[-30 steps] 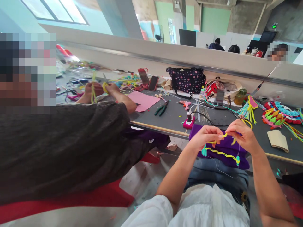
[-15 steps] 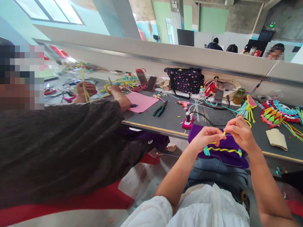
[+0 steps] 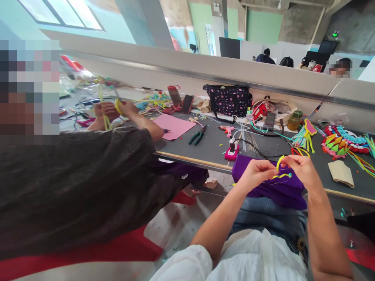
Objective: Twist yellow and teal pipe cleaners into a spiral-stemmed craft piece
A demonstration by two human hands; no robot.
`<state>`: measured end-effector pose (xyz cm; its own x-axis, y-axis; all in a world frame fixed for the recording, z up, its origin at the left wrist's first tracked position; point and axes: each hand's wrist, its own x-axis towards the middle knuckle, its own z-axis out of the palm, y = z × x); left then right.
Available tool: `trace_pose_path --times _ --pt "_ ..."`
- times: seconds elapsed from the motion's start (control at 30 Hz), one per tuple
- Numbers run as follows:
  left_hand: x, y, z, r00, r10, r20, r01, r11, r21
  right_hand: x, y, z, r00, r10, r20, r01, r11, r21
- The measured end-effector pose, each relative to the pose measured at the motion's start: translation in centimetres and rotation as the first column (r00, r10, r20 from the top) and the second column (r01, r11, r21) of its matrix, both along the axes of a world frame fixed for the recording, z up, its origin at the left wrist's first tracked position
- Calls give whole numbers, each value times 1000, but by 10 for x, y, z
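Note:
My left hand (image 3: 260, 172) and my right hand (image 3: 299, 167) are close together above a purple cloth (image 3: 290, 197) on my lap. Between their fingertips is a short, curved yellow pipe cleaner (image 3: 279, 161), pinched at its lower end by the left and near its top by the right. A twisted yellow strip (image 3: 283, 176) with a teal tip hangs just below, partly hidden by my left hand. Thin wire shows near it. Behind my right hand, orange-red handles (image 3: 295, 151) lie at the table edge.
On the dark table (image 3: 205, 154) are green-handled pliers (image 3: 198, 135), a pink sheet (image 3: 175, 125), a pink glue gun (image 3: 227, 130), a pink power socket (image 3: 232, 153) and brown paper (image 3: 341, 174). A dotted bag (image 3: 230, 100) stands behind. At left, a co-worker's hands (image 3: 121, 110) hold yellow strands.
My right hand has shifted slightly down and its fingers have turned, so more of the yellow pipe cleaner shows as a curve. The twisted strip has moved up and left. The co-worker's hands have come together.

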<state>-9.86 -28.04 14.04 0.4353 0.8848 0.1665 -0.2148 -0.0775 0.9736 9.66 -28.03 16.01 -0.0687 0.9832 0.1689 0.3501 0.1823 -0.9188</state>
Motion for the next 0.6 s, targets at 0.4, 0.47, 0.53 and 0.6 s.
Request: trace_pose_path --times 0.4,0.47,0.53,0.6 --pt "11 2 -16 997 64 -53 -62 998 31 -27 -8 10 989 -85 120 67 986 150" --pt "12 4 -17 996 81 -25 -82 996 -25 -31 -11 9 983 -101 156 63 971 228" --pt "12 6 -17 994 105 4 -104 992 -73 -34 -13 7 971 -125 202 49 938 344" --pt "13 8 -17 991 123 45 -116 985 -125 -37 -15 5 955 -162 250 21 873 487"
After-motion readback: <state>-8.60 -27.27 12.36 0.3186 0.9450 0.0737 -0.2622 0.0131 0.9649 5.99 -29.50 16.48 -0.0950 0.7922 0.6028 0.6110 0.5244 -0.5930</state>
